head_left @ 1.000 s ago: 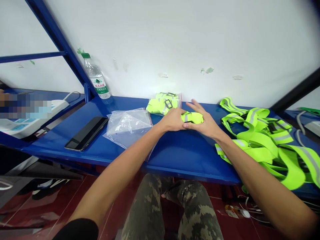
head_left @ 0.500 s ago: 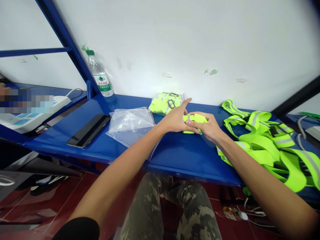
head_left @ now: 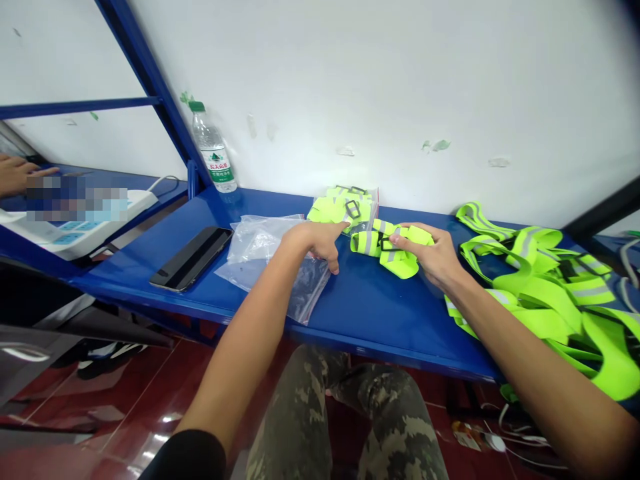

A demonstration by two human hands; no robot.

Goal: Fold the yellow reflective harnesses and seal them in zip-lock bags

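My right hand [head_left: 435,253] grips a folded yellow-green reflective strap [head_left: 400,257] with black buckles, above the middle of the blue table [head_left: 390,320]. To its left, my left hand [head_left: 323,243] has its fingers apart, with nothing between them, over the right edge of the clear plastic bags [head_left: 255,243]. A clear bag packed with a yellow-green strap [head_left: 333,205] lies behind my hands near the wall. Loose yellow-green straps [head_left: 545,287] are heaped at the table's right side, partly behind my right forearm.
A black phone [head_left: 193,259] lies on the table's left part, and a water bottle [head_left: 216,157] stands against the wall. At the far left are a white power strip [head_left: 83,233] and another person's hand [head_left: 20,175]. Blue frame bars [head_left: 150,80] rise on the left.
My left hand has let go of the folded strap and moved left to the plastic bags. The strap stays in my right hand and has spread somewhat. The view has shifted slightly.
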